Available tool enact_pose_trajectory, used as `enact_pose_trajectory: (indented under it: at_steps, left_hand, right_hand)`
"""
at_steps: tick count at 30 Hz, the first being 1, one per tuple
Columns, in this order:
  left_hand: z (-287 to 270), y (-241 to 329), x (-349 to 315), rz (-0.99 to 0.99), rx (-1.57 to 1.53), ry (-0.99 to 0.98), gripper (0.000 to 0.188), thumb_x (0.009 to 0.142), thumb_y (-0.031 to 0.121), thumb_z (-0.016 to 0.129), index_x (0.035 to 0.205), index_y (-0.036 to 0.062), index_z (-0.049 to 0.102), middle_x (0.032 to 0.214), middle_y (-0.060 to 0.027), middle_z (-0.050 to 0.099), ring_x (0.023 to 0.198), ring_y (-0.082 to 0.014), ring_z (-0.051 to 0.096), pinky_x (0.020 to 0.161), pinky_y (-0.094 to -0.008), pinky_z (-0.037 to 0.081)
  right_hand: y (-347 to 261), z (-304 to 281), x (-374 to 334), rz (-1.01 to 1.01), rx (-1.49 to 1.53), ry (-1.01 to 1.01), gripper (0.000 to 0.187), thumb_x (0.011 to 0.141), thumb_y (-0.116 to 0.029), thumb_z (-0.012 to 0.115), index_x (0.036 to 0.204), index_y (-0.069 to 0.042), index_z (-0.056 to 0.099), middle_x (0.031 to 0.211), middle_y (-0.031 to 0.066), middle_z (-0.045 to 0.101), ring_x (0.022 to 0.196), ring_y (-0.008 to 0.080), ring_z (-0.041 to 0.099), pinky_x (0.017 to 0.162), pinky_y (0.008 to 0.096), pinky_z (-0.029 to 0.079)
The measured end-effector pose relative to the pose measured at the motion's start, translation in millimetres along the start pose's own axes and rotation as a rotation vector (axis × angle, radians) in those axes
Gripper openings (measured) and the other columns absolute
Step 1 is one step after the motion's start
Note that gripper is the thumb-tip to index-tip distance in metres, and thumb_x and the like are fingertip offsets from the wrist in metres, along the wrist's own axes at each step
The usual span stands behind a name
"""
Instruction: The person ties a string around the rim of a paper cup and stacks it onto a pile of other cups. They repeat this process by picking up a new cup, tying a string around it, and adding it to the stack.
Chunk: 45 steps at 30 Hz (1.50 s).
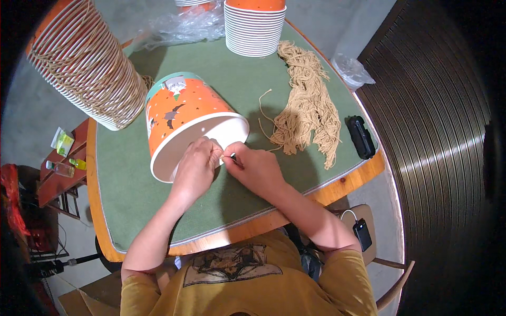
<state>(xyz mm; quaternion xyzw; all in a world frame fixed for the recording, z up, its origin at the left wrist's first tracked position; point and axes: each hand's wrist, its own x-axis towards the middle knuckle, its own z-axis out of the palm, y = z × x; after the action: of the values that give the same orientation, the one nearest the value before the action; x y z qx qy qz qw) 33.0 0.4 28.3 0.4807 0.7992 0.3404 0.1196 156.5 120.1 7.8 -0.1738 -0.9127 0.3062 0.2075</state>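
An orange paper bucket [184, 113] with a white inside lies on its side on the green table mat [132, 210], its mouth facing me. My left hand [197, 168] grips the bucket's rim. My right hand [253, 166] pinches a thin tan string at the rim, fingertips touching the left hand's. A bundle of tan strings [311, 113] lies just right of the bucket.
A tall stack of nested buckets with string handles [87, 63] leans at the far left. Another stack [255, 26] stands at the back, beside crumpled clear plastic [179, 26]. A black device [361, 137] lies near the table's right edge. A small red table [60, 174] stands to the left.
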Motion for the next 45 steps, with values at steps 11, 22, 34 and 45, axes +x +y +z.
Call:
enact_pose_trajectory:
  at_steps: [11,22,34,45]
  left_hand:
    - [-3,-2,3,0.01,-0.087,-0.02,0.013,0.094,0.013,0.057,0.093,0.0004,0.055,0.092,-0.0136,0.059,0.086,-0.0282,0.058,0.08,-0.0369,0.046]
    - [2,10,-14,0.159,0.087,0.155,0.019,0.081,-0.006,0.057,0.097,0.0014,0.05,0.096,-0.0185,0.053,0.095,-0.0386,0.055,0.079,-0.0474,0.047]
    - [5,8,-13,0.164,0.15,0.172,0.022,0.08,-0.005,0.059,0.1,0.0004,0.052,0.099,-0.0172,0.052,0.097,-0.0373,0.054,0.082,-0.0478,0.046]
    - [8,9,-11,0.143,0.144,0.168,0.016,0.081,0.0,0.063,0.095,-0.0002,0.054,0.098,-0.0158,0.053,0.097,-0.0355,0.055,0.081,-0.0461,0.046]
  right_hand:
    - [-2,-7,7,0.11,0.122,-0.064,0.011,0.085,-0.027,0.065,0.087,-0.016,0.065,0.065,0.0109,0.064,0.062,0.0331,0.065,0.057,0.0457,0.05]
    - [1,-10,15,0.176,0.181,-0.134,0.018,0.085,-0.03,0.064,0.09,-0.013,0.069,0.076,0.0142,0.067,0.069,0.0339,0.066,0.063,0.0443,0.051]
    - [3,-10,16,0.164,0.227,-0.15,0.02,0.086,-0.03,0.063,0.091,-0.012,0.07,0.077,0.0144,0.068,0.071,0.034,0.067,0.063,0.0435,0.051]
    - [3,-9,16,0.149,0.221,-0.145,0.02,0.086,-0.031,0.062,0.092,-0.014,0.069,0.077,0.0146,0.068,0.07,0.0343,0.067,0.063,0.0445,0.052]
